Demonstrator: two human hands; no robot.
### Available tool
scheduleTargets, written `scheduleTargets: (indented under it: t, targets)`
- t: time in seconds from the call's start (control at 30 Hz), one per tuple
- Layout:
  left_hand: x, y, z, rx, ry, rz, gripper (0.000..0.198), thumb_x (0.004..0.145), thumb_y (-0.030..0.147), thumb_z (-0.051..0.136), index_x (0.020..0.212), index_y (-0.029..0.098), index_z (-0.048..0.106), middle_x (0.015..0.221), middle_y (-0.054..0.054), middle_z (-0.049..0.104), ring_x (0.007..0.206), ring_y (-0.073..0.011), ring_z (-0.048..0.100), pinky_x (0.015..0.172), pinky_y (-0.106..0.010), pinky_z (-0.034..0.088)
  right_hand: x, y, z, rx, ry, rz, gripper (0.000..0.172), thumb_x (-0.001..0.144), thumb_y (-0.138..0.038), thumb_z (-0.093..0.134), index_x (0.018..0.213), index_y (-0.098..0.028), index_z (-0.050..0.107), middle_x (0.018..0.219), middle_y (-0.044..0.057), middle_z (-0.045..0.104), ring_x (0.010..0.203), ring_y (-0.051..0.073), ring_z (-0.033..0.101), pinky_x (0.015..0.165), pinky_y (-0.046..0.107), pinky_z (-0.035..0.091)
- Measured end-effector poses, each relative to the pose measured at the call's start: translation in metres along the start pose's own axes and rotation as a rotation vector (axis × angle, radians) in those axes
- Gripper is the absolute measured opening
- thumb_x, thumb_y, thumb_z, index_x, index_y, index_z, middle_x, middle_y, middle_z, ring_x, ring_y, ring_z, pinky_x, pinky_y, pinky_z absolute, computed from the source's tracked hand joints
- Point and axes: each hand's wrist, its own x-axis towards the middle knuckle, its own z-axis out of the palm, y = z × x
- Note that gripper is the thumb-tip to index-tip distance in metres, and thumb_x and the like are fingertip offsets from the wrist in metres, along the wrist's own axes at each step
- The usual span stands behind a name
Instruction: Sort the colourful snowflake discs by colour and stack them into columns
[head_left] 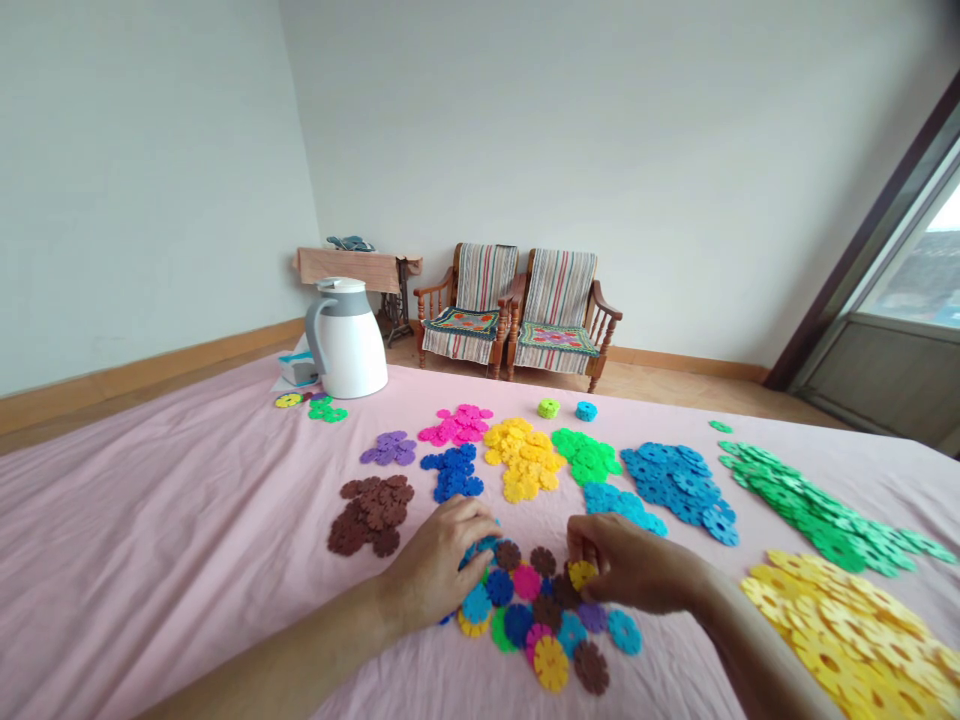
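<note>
A mixed pile of flower-shaped plastic discs (517, 622) lies on the pink cloth in front of me, in brown, blue, pink, yellow, green and purple. My left hand (442, 558) rests at the pile's left edge, its fingers bent and its thumb apart from them, against some blue discs. Over the right side of the pile, my right hand (634, 562) pinches a yellow flower-shaped disc (581, 574) between thumb and fingers. Its other fingers are curled and partly hidden.
Sorted heaps surround the pile: brown (373, 512), purple (388, 448), dark blue (451, 472), pink (456, 424), yellow (523, 460), green (585, 456) and light blue (622, 508). Larger blue, green and yellow heaps lie right. A white jug (349, 345) stands back left.
</note>
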Motion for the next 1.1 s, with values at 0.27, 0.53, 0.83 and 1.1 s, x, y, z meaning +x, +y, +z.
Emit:
scheduleTargets:
  t: [0.27, 0.53, 0.83, 1.1]
  targets:
    - [0.000, 0.000, 0.000, -0.003, 0.001, 0.016, 0.021, 0.082, 0.012, 0.052, 0.099, 0.020, 0.062, 0.098, -0.004, 0.059, 0.096, -0.0180, 0.051, 0.087, -0.032, 0.042, 0.022, 0.005, 0.014, 0.552, 0.019, -0.006, 0.007, 0.070, -0.019, 0.049, 0.074, -0.018, 0.054, 0.059, -0.001, 0.062, 0.051, 0.011, 0.059, 0.043, 0.019, 0.038]
    - [0.000, -0.001, 0.000, -0.008, 0.002, 0.025, 0.020, 0.083, 0.013, 0.051, 0.099, 0.020, 0.061, 0.098, -0.005, 0.059, 0.097, -0.0188, 0.051, 0.087, -0.033, 0.042, 0.031, 0.007, 0.016, 0.428, 0.363, 0.081, 0.006, 0.073, -0.024, 0.050, 0.072, -0.018, 0.053, 0.064, 0.000, 0.061, 0.056, 0.012, 0.061, 0.050, 0.022, 0.041]
    - [0.000, -0.001, 0.001, -0.006, -0.002, 0.014, 0.021, 0.083, 0.013, 0.052, 0.101, 0.020, 0.061, 0.098, -0.004, 0.058, 0.097, -0.0183, 0.050, 0.088, -0.032, 0.042, 0.013, 0.000, 0.013, 0.146, 0.128, 0.072, 0.008, 0.062, -0.016, 0.056, 0.069, -0.019, 0.055, 0.069, -0.001, 0.060, 0.063, 0.011, 0.052, 0.051, 0.020, 0.034]
    - [0.000, 0.000, -0.001, -0.013, 0.010, 0.016, 0.021, 0.083, 0.013, 0.051, 0.100, 0.020, 0.062, 0.098, -0.005, 0.059, 0.096, -0.0184, 0.051, 0.087, -0.033, 0.042, 0.016, 0.002, 0.014, 0.211, 0.131, 0.047, 0.009, 0.062, -0.013, 0.056, 0.068, -0.018, 0.051, 0.064, -0.003, 0.058, 0.058, 0.009, 0.050, 0.048, 0.018, 0.033]
